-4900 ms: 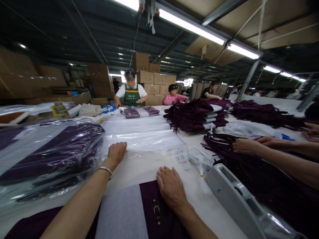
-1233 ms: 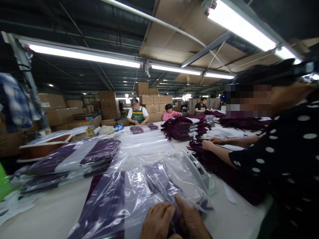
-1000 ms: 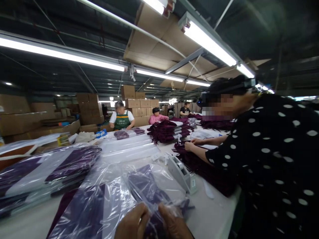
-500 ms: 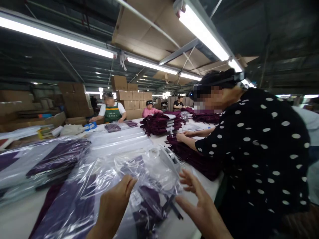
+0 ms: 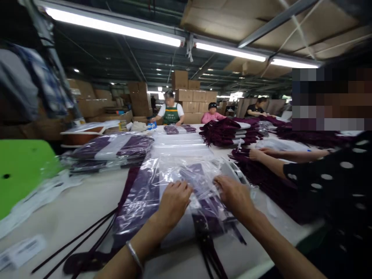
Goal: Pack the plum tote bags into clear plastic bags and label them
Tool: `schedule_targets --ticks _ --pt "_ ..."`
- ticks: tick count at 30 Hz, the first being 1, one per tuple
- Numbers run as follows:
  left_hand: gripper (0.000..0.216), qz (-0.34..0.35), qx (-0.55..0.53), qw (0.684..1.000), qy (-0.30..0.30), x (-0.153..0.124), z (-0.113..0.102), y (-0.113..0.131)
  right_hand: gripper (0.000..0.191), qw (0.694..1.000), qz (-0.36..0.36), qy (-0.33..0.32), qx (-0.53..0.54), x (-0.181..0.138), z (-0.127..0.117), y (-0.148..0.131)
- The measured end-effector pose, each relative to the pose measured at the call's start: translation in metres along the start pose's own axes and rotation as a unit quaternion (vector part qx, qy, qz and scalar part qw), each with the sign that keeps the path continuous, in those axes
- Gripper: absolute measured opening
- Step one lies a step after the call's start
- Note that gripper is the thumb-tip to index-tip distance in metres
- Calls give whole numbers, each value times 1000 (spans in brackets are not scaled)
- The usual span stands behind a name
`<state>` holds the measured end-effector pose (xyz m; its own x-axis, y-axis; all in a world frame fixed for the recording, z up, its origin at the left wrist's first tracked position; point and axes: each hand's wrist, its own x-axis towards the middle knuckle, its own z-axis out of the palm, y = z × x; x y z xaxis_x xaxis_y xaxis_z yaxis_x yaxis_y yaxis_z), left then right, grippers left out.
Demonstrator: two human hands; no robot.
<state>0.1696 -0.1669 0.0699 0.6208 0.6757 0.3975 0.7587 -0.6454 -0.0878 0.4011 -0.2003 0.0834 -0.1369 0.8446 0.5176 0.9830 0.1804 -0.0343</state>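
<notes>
A clear plastic bag (image 5: 139, 195) with folded purple fabric and a white sheet inside lies in front of me on the table. My left hand (image 5: 176, 199) is on top of the bag, its fingers curled into the film. At the bag's right side, my right hand (image 5: 234, 193) pinches the crinkled plastic. Dark straps (image 5: 207, 248) stick out from under the near side of the bag. A white tape dispenser (image 5: 236, 172) stands just beyond my right hand, partly hidden by the film.
Bagged purple garments (image 5: 113, 149) are stacked at the left, near a green chair back (image 5: 26, 170). Maroon garments (image 5: 229, 131) lie in piles further back. A co-worker in a dotted top (image 5: 345, 182) leans in at the right. Cartons (image 5: 186, 97) stand behind other people.
The view has swung left. My right hand, open before, has closed on the bag's right side. My left hand has come down onto the film.
</notes>
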Motion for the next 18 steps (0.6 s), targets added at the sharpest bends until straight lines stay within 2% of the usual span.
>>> schedule_targets --ticks 2,4,7,9,11,13,15,17,18 --pt "13 -47 37 998 -7 -15 5 -24 17 999 -29 33 18 -9 5 10" --pt "19 -118 66 991 -18 -34 5 -52 18 998 -60 29 15 -20 11 23" --pt "21 -214 111 970 -39 -66 -7 -94 14 996 -81 -31 -15 -33 22 43" --pt "21 -271 115 954 -55 -85 -16 -116 15 994 -59 -80 -37 -38 26 53" --pt "20 -314 96 942 -65 -98 -21 -128 17 992 -15 -112 -52 -37 27 59" --pt "26 -306 92 946 -55 -104 -16 -125 20 989 27 -133 -56 -30 24 58" --pt "48 -231 102 967 -22 -103 -4 -109 23 988 46 -142 -48 -19 16 48" --pt "70 -138 82 987 8 -94 9 -85 27 990 32 -133 -34 -7 5 29" --pt "74 -105 62 992 13 -88 14 -73 30 992 13 -126 -27 -2 -1 18"
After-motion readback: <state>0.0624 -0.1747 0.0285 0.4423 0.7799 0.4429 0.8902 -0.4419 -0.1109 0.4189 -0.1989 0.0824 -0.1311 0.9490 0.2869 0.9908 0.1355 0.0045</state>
